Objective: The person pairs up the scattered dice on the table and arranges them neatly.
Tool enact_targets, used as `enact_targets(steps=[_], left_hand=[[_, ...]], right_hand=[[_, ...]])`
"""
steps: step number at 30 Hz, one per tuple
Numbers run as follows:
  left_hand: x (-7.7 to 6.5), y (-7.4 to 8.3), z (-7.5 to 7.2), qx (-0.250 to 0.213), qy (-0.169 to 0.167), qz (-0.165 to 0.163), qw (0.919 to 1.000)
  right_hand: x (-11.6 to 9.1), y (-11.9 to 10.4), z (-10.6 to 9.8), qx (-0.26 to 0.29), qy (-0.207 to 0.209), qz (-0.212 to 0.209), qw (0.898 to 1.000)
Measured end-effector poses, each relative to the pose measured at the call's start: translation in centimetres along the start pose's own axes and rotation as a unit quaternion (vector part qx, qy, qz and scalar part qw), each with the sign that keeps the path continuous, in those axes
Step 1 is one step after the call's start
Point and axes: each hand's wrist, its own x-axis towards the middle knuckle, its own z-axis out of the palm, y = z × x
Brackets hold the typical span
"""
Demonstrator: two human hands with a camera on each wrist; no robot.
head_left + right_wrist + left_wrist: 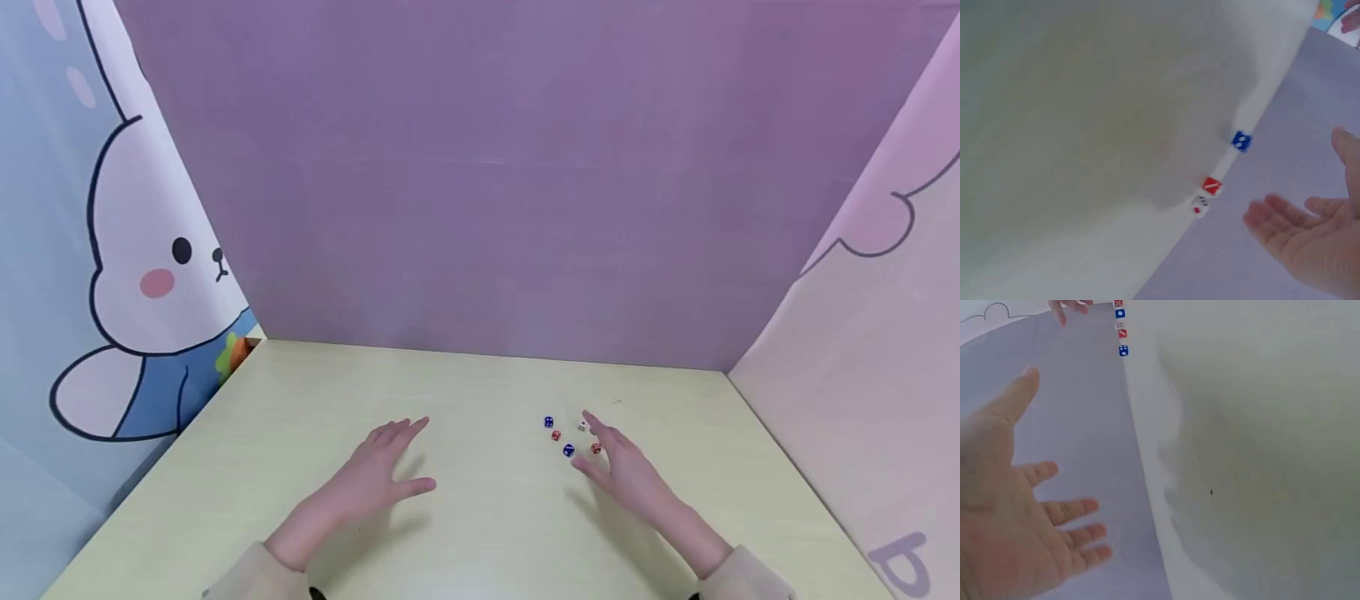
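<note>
Several small dice lie in a loose cluster on the table right of centre: a blue die [549, 422] at the far left, a red die [556, 435] just nearer, another blue die [568, 451] at the front, a white die [582, 426] and a second red die [596, 448]. My right hand [633, 475] hovers beside and partly over them, fingers extended and thumb apart, holding nothing. Well to the left of the dice, my left hand [371, 475] is held above the table with its fingers spread, also holding nothing. The left wrist view shows its bare palm [1004, 519].
The pale table [480, 533] meets a plain purple panel [480, 183] at the back. A cloth with a cartoon rabbit [150, 250] hangs on the left, and a pink-and-white cloth [885, 350] on the right. Shadows of both hands fall on the tabletop.
</note>
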Motion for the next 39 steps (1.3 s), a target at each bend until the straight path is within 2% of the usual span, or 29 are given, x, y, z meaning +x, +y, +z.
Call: enact_targets(steps=[6,12,16,19,27,29,33,39], left_hand=[[2.0,-0.9,-0.1,-0.049,-0.036,0.020,0.9979],[3.9,-2.3,0.0,-0.088,-0.066,0.022,0.9937],[5.0,-3.3,0.0,-0.115,-0.090,0.019,0.9891],[5.6,-4.1,0.0,-0.145,-0.109,0.017,0.9833],[6.3,-5.6,0.6,-0.210,-0.177,0.045,0.9604],[6.4,-5.9,0.9,-0.220,-0.182,0.044,0.9575],[6.4,-6.2,1.7,-0.235,-0.168,0.035,0.9567],[6.2,-6.1,2.7,-0.239,-0.153,0.017,0.9587]], right_hand=[[2.0,1.3,0.5,0.058,-0.044,-0.005,0.997],[3.3,2.4,0.4,0.066,-0.074,-0.032,0.995],[4.2,2.8,0.6,0.053,-0.087,-0.037,0.994],[4.8,3.0,0.8,0.035,-0.097,-0.033,0.994],[6.1,3.1,0.9,-0.013,-0.134,-0.057,0.989],[6.2,3.0,0.9,-0.022,-0.143,-0.056,0.988],[6.2,3.1,1.3,-0.038,-0.153,-0.051,0.986],[6.1,3.0,2.0,-0.029,-0.146,-0.037,0.988]])
